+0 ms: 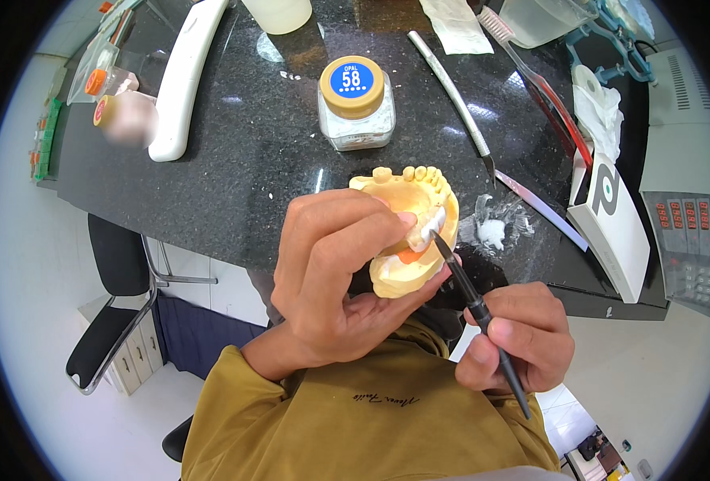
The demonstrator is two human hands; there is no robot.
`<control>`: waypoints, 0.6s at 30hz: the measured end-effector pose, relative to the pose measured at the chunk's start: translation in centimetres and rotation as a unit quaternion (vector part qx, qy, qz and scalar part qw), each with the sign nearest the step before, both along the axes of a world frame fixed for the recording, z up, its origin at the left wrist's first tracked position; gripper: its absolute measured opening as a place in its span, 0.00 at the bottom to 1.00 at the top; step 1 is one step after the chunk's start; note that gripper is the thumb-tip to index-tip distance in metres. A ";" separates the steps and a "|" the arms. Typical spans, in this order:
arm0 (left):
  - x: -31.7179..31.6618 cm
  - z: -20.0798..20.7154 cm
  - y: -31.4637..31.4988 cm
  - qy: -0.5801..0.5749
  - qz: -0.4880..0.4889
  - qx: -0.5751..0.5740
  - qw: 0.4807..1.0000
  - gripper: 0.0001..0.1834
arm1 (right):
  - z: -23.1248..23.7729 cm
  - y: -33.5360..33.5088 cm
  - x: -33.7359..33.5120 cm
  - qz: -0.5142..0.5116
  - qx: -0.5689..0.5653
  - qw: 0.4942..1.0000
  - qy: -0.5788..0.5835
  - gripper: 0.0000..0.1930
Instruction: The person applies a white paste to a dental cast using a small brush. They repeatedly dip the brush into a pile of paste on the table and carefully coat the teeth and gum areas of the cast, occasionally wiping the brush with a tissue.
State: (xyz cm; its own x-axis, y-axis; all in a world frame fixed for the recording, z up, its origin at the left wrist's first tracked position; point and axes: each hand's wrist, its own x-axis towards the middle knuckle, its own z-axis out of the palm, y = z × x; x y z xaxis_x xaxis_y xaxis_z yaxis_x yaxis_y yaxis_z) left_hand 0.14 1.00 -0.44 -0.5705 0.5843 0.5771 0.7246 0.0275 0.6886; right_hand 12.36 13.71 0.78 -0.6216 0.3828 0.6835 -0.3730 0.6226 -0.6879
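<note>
A yellow dental cast rests in my left hand, its fingers and thumb wrapped around it over the edge of the counter. White material covers some teeth on the cast's right side, with an orange patch below it. My right hand pinches a slim black brush, its dark tip touching or very close to the white material. On the counter to the right of the cast lies a smear of white paste. A glass jar of white powder with a gold lid stands behind the cast.
A metal-handled knife and a pale purple spatula lie on the black counter. A red-handled toothbrush leans by a white box at right. A long white device and small jars are at left.
</note>
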 end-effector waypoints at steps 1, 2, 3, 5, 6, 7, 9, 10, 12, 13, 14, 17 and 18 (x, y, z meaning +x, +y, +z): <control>0.0 0.0 0.0 0.002 0.000 -0.001 1.000 0.34 | 0.0 0.0 0.0 -0.002 0.000 1.000 0.002 0.15; 0.0 0.0 0.0 0.004 0.000 -0.001 1.000 0.34 | -0.1 0.0 0.0 -0.003 0.000 1.000 0.004 0.15; 0.0 0.0 0.0 0.006 0.000 -0.001 1.000 0.34 | 0.0 0.0 0.0 -0.003 0.000 1.000 0.004 0.15; 0.0 0.0 0.0 0.008 0.001 -0.001 1.000 0.34 | 0.0 0.0 0.0 -0.002 0.002 1.000 0.004 0.15; 0.0 0.0 0.0 0.009 0.002 -0.001 1.000 0.34 | 0.0 0.1 0.0 -0.001 0.002 1.000 0.006 0.15; 0.0 0.0 0.0 0.010 0.003 -0.001 1.000 0.34 | 0.0 0.1 0.1 0.000 0.002 1.000 0.008 0.15; -0.1 0.0 0.0 0.012 0.002 -0.002 1.000 0.34 | 0.0 0.1 0.1 -0.003 -0.003 1.000 0.009 0.14; -0.1 0.0 0.1 0.012 0.001 -0.003 1.000 0.34 | 0.0 0.1 0.1 -0.006 -0.008 1.000 0.009 0.14; -0.1 0.0 0.1 0.014 0.000 -0.005 1.000 0.34 | -0.1 0.0 0.0 -0.011 -0.015 1.000 0.011 0.14; -0.1 -0.1 0.2 0.014 0.011 0.015 1.000 0.31 | -0.1 -0.1 0.0 -0.012 -0.017 1.000 0.012 0.14; -0.1 -0.2 0.5 0.014 0.024 0.036 0.999 0.29 | -0.1 -0.1 -0.1 -0.013 -0.019 1.000 0.013 0.15; -0.1 -0.1 0.7 0.014 0.037 0.057 0.998 0.28 | 0.0 0.0 0.0 -0.010 -0.008 1.000 0.006 0.15; -0.1 -0.1 0.7 0.012 0.037 0.056 0.998 0.28 | 0.0 0.0 0.1 -0.012 -0.012 1.000 0.013 0.15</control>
